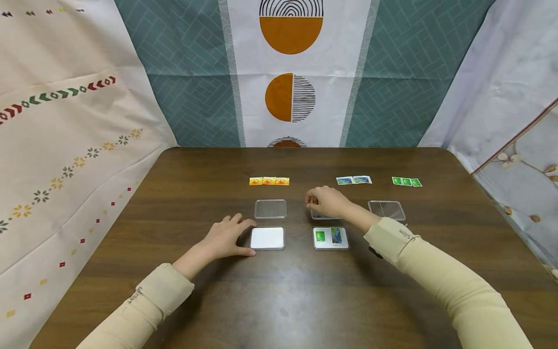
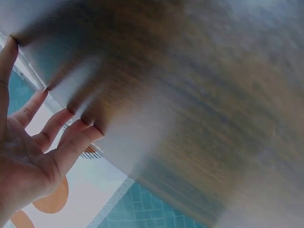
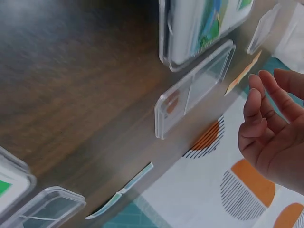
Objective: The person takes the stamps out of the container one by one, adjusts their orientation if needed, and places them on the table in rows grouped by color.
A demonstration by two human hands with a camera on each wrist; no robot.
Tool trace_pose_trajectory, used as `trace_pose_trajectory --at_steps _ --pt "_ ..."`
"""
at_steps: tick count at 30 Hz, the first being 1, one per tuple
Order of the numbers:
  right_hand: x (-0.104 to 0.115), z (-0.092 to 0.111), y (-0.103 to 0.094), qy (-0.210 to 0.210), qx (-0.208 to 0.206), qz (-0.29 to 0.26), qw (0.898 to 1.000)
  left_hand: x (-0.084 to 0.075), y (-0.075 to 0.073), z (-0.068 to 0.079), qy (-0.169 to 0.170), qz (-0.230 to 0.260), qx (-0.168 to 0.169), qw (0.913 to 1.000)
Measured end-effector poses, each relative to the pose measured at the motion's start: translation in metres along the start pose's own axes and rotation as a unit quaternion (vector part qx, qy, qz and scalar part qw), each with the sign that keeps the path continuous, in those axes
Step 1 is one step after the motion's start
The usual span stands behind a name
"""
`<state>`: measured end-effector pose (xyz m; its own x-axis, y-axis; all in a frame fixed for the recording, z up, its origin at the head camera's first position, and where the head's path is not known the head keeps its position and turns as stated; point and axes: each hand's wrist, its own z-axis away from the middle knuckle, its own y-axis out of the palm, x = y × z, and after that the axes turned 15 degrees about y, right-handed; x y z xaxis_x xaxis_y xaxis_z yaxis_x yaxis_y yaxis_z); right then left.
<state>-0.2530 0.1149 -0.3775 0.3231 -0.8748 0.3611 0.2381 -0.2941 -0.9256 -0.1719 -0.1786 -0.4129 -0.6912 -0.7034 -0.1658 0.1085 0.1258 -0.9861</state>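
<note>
In the head view my left hand [image 1: 228,237] rests at the left end of a clear case with a plain white insert [image 1: 268,238]. Thumb and index fingertip lie by its near and far left corners; in the left wrist view the fingers [image 2: 52,130] are spread, fingertips down on the tabletop. My right hand [image 1: 328,200] is over a clear case [image 1: 326,216], partly covering it. Its fingers [image 3: 268,90] are loosely bent, with nothing visible between them. In front of it lies a case [image 1: 323,244] holding a green sticker and a blue-green picture sticker.
Two more clear cases [image 1: 270,209] [image 1: 394,209] lie left and right in the same row. Behind them sit yellow-orange stickers [image 1: 269,181], blue-green picture stickers [image 1: 353,180] and green stickers [image 1: 407,182]. Another case with a green-marked white insert [image 3: 9,183] shows in the right wrist view.
</note>
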Motion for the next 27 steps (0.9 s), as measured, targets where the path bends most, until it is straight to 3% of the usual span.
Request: trace_pose_trajectory --at_steps 11,21,27 --pt "-0.001 0.027 0.001 -0.025 -0.002 -0.022 0.999 0.001 -0.002 -0.001 0.008 -0.004 0.003 1.0000" --pt "-0.012 0.038 -0.004 -0.020 0.002 -0.059 0.998 -0.002 -0.009 -0.006 -0.017 0.015 0.012 0.9997" --pt "-0.015 0.043 -0.003 -0.012 0.008 -0.063 0.998 -0.005 -0.017 -0.010 -0.028 0.024 0.036 0.9987"
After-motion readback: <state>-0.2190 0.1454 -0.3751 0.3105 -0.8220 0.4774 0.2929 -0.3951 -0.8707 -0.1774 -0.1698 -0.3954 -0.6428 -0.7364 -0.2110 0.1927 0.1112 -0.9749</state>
